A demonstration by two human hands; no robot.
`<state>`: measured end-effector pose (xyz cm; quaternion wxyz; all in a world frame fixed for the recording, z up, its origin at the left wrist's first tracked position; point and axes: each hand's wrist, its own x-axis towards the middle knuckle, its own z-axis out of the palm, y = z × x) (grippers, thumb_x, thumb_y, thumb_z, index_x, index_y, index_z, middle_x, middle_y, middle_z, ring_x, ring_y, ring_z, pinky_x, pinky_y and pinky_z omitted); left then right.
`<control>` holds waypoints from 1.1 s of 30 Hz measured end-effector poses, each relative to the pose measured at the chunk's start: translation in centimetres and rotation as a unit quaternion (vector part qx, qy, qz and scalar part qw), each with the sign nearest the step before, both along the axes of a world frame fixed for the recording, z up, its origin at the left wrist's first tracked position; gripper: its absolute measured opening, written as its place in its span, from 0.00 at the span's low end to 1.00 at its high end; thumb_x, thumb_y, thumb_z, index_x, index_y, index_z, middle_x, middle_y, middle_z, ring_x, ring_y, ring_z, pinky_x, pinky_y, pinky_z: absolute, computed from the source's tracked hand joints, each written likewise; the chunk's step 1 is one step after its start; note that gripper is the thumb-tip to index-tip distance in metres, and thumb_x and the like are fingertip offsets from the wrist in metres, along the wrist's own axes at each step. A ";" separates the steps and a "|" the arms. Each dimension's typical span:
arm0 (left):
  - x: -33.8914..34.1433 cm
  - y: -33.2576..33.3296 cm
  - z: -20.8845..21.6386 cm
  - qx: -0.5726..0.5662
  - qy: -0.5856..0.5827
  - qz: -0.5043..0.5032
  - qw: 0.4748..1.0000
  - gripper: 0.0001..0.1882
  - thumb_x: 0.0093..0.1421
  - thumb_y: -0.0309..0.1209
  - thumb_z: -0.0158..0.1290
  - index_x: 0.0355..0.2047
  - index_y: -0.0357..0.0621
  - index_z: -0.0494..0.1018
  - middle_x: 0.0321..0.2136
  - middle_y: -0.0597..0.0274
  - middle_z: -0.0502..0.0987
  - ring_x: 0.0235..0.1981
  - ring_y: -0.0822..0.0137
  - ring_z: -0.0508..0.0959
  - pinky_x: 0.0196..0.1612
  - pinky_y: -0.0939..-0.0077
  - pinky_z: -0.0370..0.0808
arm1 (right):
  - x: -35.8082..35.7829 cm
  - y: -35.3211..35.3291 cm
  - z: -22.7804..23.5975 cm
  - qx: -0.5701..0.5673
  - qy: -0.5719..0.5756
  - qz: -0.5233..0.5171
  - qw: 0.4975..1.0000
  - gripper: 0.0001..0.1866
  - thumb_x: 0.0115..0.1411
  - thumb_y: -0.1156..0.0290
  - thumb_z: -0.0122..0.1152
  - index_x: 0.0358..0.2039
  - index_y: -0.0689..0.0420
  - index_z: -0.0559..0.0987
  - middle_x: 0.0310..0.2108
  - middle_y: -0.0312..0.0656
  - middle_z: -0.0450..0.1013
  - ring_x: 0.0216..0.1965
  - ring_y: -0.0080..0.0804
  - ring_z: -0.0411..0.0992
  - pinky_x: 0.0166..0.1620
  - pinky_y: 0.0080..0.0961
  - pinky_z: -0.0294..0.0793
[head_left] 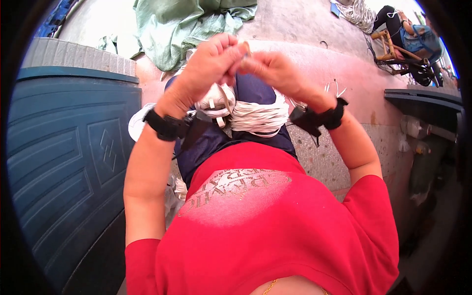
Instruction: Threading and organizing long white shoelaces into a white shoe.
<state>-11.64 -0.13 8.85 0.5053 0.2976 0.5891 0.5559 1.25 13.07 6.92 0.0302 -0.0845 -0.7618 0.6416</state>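
Observation:
My left hand (210,63) and my right hand (271,70) are raised in front of my knees, their fingertips meeting. Both are closed in a pinch; whatever sits between the fingers is too small to make out. Below them a bundle of white cord (260,117) lies across my lap. Beside it, under my left wrist, is a white rounded thing with strap-like bands (216,102), partly covered by the hand and forearm. Each wrist wears a black band.
A blue panelled door (73,132) stands close on my left. Crumpled green cloth (169,32) lies on the floor ahead. At the far right a person sits on a bamboo chair (393,51), near a heap of white cord (358,15). A dark ledge (425,98) juts in at right.

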 end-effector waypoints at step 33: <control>0.0 -5.4 -8.8 -0.106 -0.205 0.207 0.951 0.17 0.58 0.44 0.47 0.22 0.45 0.63 0.09 0.72 0.61 0.06 0.80 0.59 0.11 0.84 0.58 | -4.0 -7.4 -5.8 0.076 -0.078 -0.009 0.994 0.16 0.58 0.62 0.42 0.26 0.61 0.74 0.24 0.48 0.73 0.26 0.42 0.73 0.31 0.33 0.70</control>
